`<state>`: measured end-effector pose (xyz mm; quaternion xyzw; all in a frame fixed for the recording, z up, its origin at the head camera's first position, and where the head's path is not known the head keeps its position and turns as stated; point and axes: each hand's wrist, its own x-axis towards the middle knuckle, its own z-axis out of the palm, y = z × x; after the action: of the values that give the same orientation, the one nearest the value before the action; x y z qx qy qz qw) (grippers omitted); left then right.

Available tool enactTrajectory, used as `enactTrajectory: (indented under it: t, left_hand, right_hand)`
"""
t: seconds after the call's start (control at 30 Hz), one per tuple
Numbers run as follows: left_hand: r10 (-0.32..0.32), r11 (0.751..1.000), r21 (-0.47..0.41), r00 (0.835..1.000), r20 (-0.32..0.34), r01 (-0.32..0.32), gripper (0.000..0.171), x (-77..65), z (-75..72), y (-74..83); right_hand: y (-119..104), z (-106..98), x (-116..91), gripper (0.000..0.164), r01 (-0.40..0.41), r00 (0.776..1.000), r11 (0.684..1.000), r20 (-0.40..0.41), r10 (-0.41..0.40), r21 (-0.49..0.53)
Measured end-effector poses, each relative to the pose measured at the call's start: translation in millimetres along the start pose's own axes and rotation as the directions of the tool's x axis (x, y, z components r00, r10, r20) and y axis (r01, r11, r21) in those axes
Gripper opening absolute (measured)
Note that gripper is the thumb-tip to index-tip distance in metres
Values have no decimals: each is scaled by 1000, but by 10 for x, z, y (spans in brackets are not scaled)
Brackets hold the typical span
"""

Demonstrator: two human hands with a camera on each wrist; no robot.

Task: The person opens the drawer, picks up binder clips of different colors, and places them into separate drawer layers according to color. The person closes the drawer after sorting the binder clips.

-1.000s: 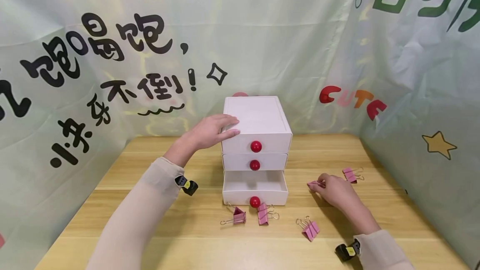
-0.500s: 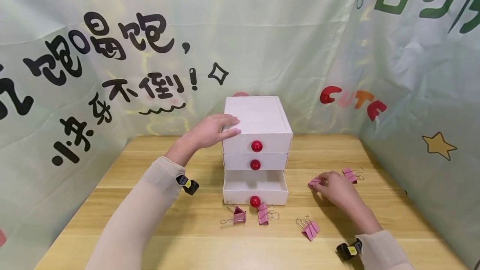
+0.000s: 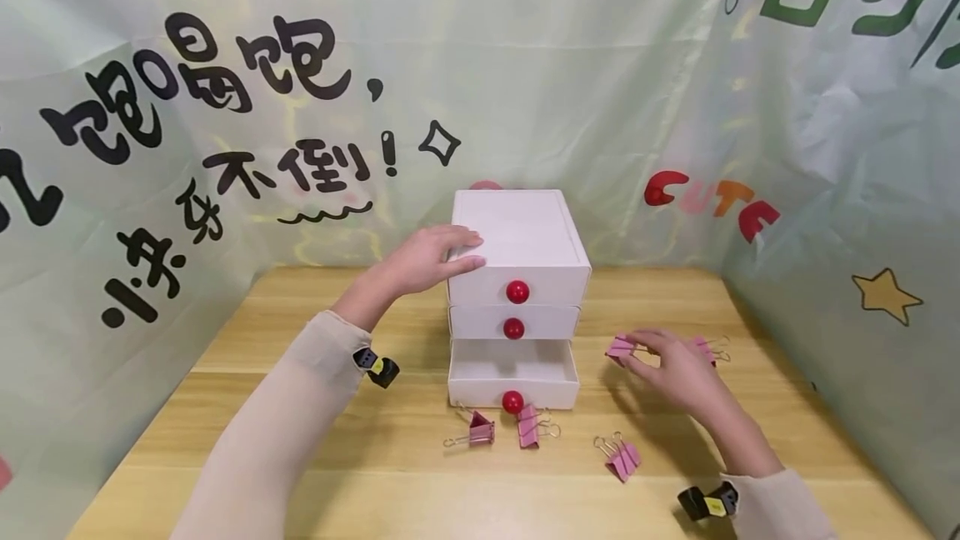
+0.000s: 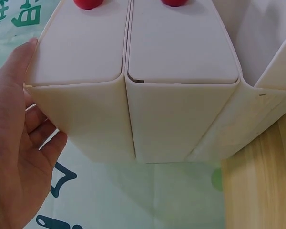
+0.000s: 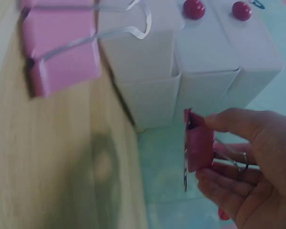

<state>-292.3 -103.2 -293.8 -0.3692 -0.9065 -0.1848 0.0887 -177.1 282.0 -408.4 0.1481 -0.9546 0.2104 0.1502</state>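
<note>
A white three-drawer box [image 3: 517, 227] with red round knobs stands on the table, its bottom drawer [image 3: 551, 393] pulled out and bare inside. My left hand [image 3: 423, 261] rests on the box's top left edge, fingers over the top; in the left wrist view the thumb and fingertips [image 4: 57, 140] touch its corner and side. My right hand [image 3: 678, 369] pinches a pink binder clip [image 3: 620, 347] between thumb and fingers, above the table to the right of the drawer. The right wrist view shows that held clip [image 5: 200, 148] with its wire handles spread apart.
Two pink binder clips, a left one [image 3: 481, 429] and a right one [image 3: 528, 427], lie just before the open drawer. Another clip [image 3: 622, 462] lies nearer the front right. One more clip [image 3: 703, 349] sits behind my right hand. Printed cloth [image 3: 525, 65] hangs behind the table.
My right hand has lifted the binder clip off the table, turning it a little and bringing it slightly left. The left hand stays on the box.
</note>
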Motion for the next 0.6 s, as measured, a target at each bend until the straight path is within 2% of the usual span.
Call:
enactTrajectory:
  t: [0.17, 0.37, 0.6]
  left_hand:
    - [-11, 1000, 2, 1000, 20, 11, 54, -33, 38, -5]
    - [-28, 1000, -6, 999, 24, 28, 54, -22, 9, -14]
    - [-33, 999, -10, 999, 25, 34, 55, -18, -14, -27]
  right_hand:
    - [-141, -27, -11, 38, 69, 998, 995, -5, -69, 76]
    - [-355, -79, 76, 33, 147, 989, 986, -3, -147, 83]
    - [-537, -57, 154, 32, 176, 980, 978, 73, -185, 114]
